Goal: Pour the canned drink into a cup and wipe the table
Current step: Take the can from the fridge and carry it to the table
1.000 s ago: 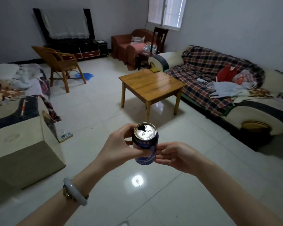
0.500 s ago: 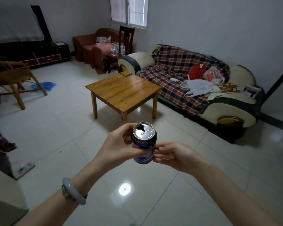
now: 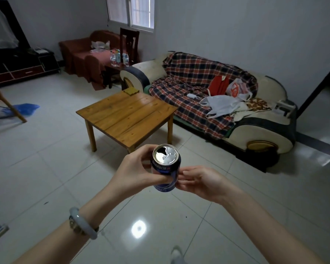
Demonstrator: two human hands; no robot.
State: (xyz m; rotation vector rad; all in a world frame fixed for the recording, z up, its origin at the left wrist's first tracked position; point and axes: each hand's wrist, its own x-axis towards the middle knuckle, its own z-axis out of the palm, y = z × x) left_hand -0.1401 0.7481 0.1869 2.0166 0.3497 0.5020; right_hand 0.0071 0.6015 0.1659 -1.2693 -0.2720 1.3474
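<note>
A dark blue drink can (image 3: 165,168) with its silver top opened is held upright in front of me, above the tiled floor. My left hand (image 3: 135,172), with a pale bangle on the wrist, grips the can from the left. My right hand (image 3: 200,182) lies beside it on the right, its loosely bent fingertips touching the can's lower side. Just beyond the can stands a low wooden table (image 3: 128,115); a small yellow cloth (image 3: 131,91) lies on its far corner. No cup is in view.
A sofa (image 3: 208,103) under a plaid blanket, with bags on it, runs along the right wall. Water bottles (image 3: 118,58) stand on a dark side table at the back. A wooden chair (image 3: 0,100) is at the left edge, a TV stand (image 3: 17,67) behind it.
My view has swung to the right, so the boxes at the left have left the picture and the table is nearer. Both hands stay at the can as before.
</note>
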